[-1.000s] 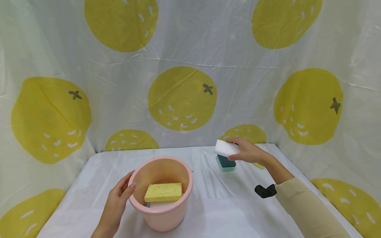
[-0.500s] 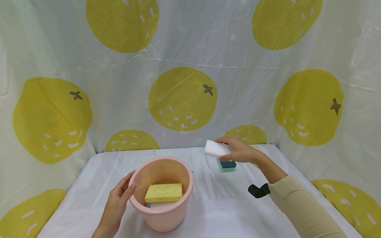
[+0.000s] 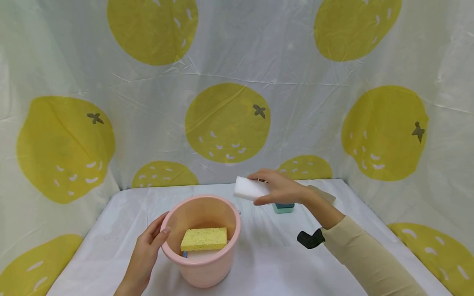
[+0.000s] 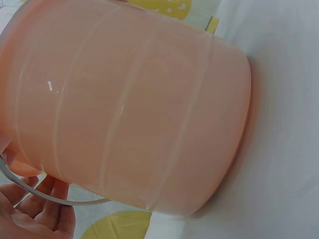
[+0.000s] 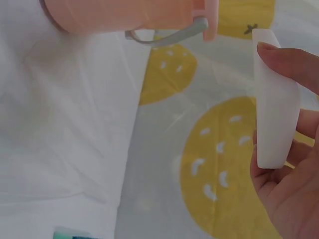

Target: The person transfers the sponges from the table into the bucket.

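Patterned cloth (image 3: 148, 131) behind; left hand (image 3: 145, 248) grips bucket (image 3: 205, 273); right hand (image 3: 280, 187) pinches white block (image 3: 249, 189), partly hiding a likely sponge (image 3: 284, 209).

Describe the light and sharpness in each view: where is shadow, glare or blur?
Head view: brightest, with a soft shadow on the white cloth, right of the pink bucket; left wrist view: dimmer, small glints on the pink bucket; right wrist view: also dim, folds in the white cloth looking soft, no strong glare on the white block.

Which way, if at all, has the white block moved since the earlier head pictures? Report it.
Yes: the white block, held in the right hand, has moved left, away from the green sponge, toward the pink bucket.
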`<state>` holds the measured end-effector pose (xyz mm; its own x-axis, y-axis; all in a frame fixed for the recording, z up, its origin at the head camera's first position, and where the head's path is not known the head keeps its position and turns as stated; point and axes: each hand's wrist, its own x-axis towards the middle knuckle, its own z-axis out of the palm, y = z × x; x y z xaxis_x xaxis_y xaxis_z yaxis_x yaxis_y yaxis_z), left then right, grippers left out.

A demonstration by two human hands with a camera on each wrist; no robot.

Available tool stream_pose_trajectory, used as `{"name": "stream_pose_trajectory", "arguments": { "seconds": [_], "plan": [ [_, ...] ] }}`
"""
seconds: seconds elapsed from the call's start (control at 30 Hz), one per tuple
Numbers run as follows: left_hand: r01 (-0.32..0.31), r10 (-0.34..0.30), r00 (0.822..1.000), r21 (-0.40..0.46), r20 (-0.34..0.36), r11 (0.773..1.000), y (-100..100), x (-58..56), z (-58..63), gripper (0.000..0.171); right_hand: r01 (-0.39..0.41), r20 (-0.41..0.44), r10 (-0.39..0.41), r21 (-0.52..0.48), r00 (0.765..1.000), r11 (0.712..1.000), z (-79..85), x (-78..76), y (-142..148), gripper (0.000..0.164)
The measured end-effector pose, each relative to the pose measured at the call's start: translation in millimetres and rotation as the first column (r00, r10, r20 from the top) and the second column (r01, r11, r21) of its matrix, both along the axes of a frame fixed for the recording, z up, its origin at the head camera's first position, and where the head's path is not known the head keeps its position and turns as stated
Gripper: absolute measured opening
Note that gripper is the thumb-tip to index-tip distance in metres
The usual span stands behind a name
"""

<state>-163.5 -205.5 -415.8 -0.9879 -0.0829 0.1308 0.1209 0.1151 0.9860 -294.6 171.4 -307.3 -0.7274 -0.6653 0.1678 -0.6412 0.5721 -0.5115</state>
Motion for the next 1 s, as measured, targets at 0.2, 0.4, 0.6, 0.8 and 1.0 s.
{"name": "stream_pose_trajectory", "arguments": {
  "seconds": [0.2,0.4,0.6,0.8,1.0],
  "plan": [
    [0.008,-0.008,1.0,0.007,-0.018,1.0,-1.2,0.6,-2.1,0.054,-0.085,-0.041,0.085,0.008,0.996,0.996,3.4,0.8,-19.9,0.067],
    [0.004,-0.004,1.0,0.003,-0.03,1.0,-2.0,0.0,-2.4,0.053,-0.145,-0.039,0.146,0.023,0.989,0.989,8.0,1.3,-41.3,0.066],
    [-0.002,0.002,1.0,-0.01,-0.002,1.0,-1.2,-2.3,-0.4,0.055,-0.198,-0.015,0.199,0.051,0.98,0.979,10.1,5.4,-63.0,0.067],
    [-0.004,0.004,1.0,-0.01,-0.008,1.0,-1.4,-2.0,-0.5,0.054,-0.243,-0.009,0.244,0.071,0.97,0.967,11.0,8.6,-81.7,0.067],
    [-0.009,0.009,1.0,-0.012,-0.008,1.0,-1.2,-0.4,1.0,0.055,-0.297,-0.007,0.299,0.1,0.954,0.95,7.4,8.1,-98.2,0.064]
  ]
}}
